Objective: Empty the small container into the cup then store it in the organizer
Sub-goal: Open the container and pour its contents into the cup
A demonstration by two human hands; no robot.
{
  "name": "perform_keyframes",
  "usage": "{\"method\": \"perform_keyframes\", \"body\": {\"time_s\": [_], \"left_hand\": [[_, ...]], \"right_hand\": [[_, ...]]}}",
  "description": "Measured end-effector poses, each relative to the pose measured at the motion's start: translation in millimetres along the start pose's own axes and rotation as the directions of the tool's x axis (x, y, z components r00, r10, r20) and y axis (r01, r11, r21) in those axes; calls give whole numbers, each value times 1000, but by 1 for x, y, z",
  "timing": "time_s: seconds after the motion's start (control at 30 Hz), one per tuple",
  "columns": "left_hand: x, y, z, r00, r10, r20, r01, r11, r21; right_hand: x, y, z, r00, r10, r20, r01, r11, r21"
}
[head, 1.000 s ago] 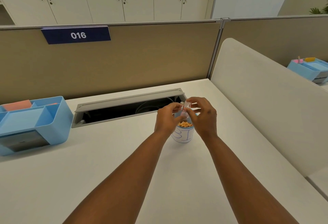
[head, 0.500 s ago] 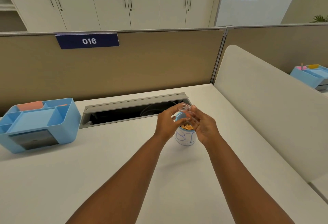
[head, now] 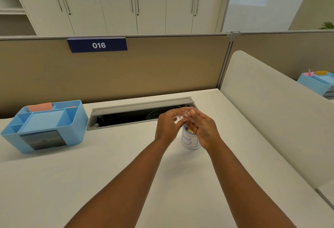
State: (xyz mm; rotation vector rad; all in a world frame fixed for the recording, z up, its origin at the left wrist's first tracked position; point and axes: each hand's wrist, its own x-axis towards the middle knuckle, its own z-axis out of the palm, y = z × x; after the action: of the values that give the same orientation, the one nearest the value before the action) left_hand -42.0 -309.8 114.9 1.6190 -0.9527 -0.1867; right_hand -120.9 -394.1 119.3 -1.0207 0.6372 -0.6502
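A small clear container (head: 184,116) with a pinkish rim is held just above the cup, its mouth turned toward me. My left hand (head: 169,125) pinches it from the left, and my right hand (head: 203,128) touches it from the right with the fingers spread. The cup (head: 188,140) is white with a blue rim and blue writing; it stands on the desk under my hands and holds small orange pieces. The light blue organizer (head: 47,124) sits at the far left of the desk, with several compartments and a grey drawer front.
An open grey cable tray (head: 137,113) is cut into the desk behind the cup. A tan partition with a "016" sign (head: 97,45) closes the back. A white divider (head: 271,112) borders the right side, with a second blue organizer (head: 318,83) beyond it.
The container has turned from tipped down over the cup to mouth facing me, slightly higher. My right fingers have loosened and spread. The camera view tilted upward.
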Motion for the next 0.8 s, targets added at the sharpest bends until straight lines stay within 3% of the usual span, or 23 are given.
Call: {"method": "perform_keyframes", "body": {"time_s": [0.07, 0.13, 0.17, 0.23, 0.3, 0.43, 0.63, 0.8], "left_hand": [[2, 1, 3, 997, 65, -36, -58, 984, 167], [6, 3, 8, 990, 122, -69, -92, 938, 333], [8, 4, 10, 987, 140, -80, -97, 911, 400], [11, 4, 10, 984, 166, -70, -107, 853, 510], [14, 4, 10, 982, 186, -20, -138, 790, 597], [20, 3, 13, 977, 199, 78, -196, 688, 699], [25, -1, 9, 981, 163, 102, -180, 600, 780], [25, -5, 12, 975, 160, 156, -222, 603, 766]], "right_hand": [[0, 2, -2, 978, -178, -105, 147, 957, -251], [-2, 1, -8, 841, -527, -120, 393, 749, -533], [-3, 1, -13, 733, -678, -45, 509, 592, -625], [-6, 1, -21, 566, -811, 148, 631, 311, -711], [-7, 1, -27, 511, -811, 285, 661, 158, -734], [-5, 1, -31, 558, -698, 448, 640, 19, -768], [6, -4, -35, 628, -669, 397, 601, 92, -794], [16, -1, -32, 685, -551, 478, 584, 23, -811]]}}
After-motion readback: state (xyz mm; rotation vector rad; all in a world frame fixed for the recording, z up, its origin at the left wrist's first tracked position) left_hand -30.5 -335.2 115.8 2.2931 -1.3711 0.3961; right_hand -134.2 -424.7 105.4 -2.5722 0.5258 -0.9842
